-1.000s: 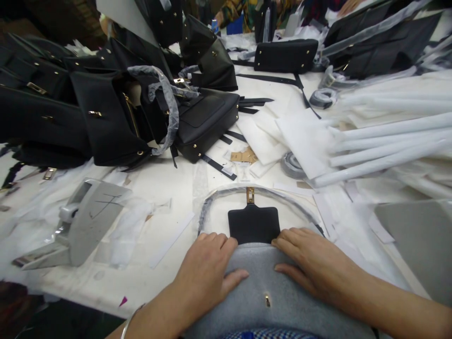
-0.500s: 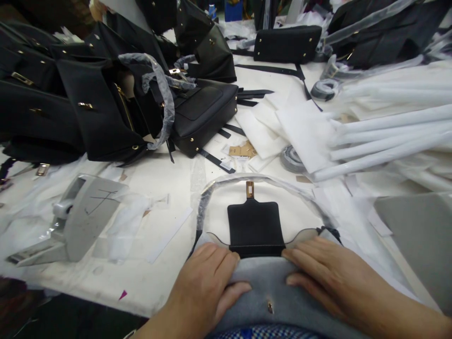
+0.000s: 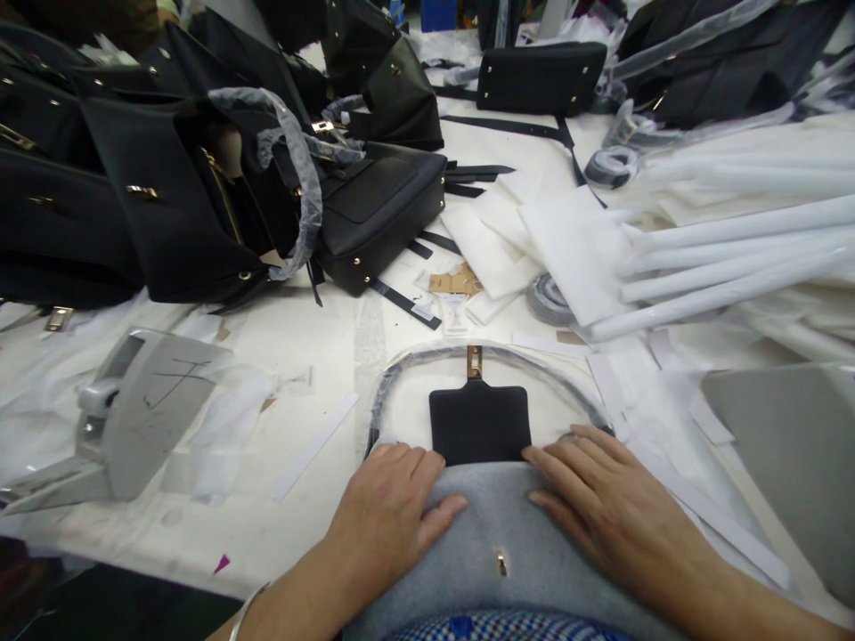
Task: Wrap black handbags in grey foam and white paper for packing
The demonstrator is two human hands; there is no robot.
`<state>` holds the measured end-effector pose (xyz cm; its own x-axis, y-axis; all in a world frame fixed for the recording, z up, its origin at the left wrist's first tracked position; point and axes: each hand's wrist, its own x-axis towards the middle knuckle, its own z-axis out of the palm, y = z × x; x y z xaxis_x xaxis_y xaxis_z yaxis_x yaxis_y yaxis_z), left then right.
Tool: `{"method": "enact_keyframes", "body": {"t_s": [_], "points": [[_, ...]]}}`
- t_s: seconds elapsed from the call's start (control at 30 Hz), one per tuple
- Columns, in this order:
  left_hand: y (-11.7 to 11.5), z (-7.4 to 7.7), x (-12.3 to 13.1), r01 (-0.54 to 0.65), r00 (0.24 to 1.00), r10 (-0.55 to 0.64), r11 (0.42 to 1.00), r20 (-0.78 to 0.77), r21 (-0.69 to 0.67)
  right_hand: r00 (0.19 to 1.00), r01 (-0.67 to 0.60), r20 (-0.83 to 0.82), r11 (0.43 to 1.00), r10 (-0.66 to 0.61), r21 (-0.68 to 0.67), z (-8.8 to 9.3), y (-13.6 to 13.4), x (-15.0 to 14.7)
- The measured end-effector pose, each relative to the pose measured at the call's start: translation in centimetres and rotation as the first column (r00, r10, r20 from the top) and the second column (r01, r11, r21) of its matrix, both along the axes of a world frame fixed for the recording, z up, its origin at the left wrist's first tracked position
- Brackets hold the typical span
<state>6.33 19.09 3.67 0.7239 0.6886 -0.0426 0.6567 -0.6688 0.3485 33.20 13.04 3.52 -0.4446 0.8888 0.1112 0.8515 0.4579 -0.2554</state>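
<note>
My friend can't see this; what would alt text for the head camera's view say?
A person's left hand and right hand hold the edge of a soft grey panel with a small gold fitting, next to a flat black flap with a gold clasp. Beyond, black bags with gold hardware crowd the left of a white table, and flat white sheets lie farther right.
</note>
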Motion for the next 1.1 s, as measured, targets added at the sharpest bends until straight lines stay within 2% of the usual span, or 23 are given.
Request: {"method": "enact_keyframes", "body": {"t_s": [0.1,0.27,0.4,0.57,0.73,0.93,1.03,1.1], "points": [[-0.1,0.0,-0.1,-0.012,0.998,0.01,0.999,0.054,0.042,0.999,0.034,-0.008,0.994,-0.033,0.1,0.1,-1.4,0.1],[-0.1,-0.1,-0.3,-0.008,0.985,-0.009,0.995,0.172,0.095,0.997,0.073,0.022,0.991,-0.076,0.116,0.1,-2.0,-0.2],[-0.2,0.0,-0.5,-0.011,0.976,-0.009,0.996,0.218,0.091,0.999,0.039,0.001,0.998,-0.039,0.059,1.0,-0.7,-0.5],[-0.3,0.3,-0.7,-0.009,0.973,-0.015,0.995,0.231,0.099,0.999,0.02,-0.038,0.996,-0.023,-0.086,2.5,0.5,-0.1],[0.0,-0.5,-0.6,-0.025,0.991,0.007,0.991,0.136,0.131,0.999,0.04,0.027,0.979,-0.035,-0.2,0.9,1.0,0.1],[0.1,-1.3,0.1,0.023,1.0,-0.024,0.987,0.008,0.157,0.985,0.05,0.172,0.984,-0.02,-0.171,-0.8,1.5,-0.5],[-0.6,-1.2,0.4,0.05,0.998,-0.057,0.968,0.022,0.245,0.981,0.05,0.194,0.985,-0.017,-0.165,-0.9,1.4,-0.5],[-1.4,-1.1,0.5,0.106,0.989,-0.132,0.939,0.06,0.327,0.979,0.044,0.203,0.986,-0.011,-0.158,-1.0,1.3,-0.5]]}}
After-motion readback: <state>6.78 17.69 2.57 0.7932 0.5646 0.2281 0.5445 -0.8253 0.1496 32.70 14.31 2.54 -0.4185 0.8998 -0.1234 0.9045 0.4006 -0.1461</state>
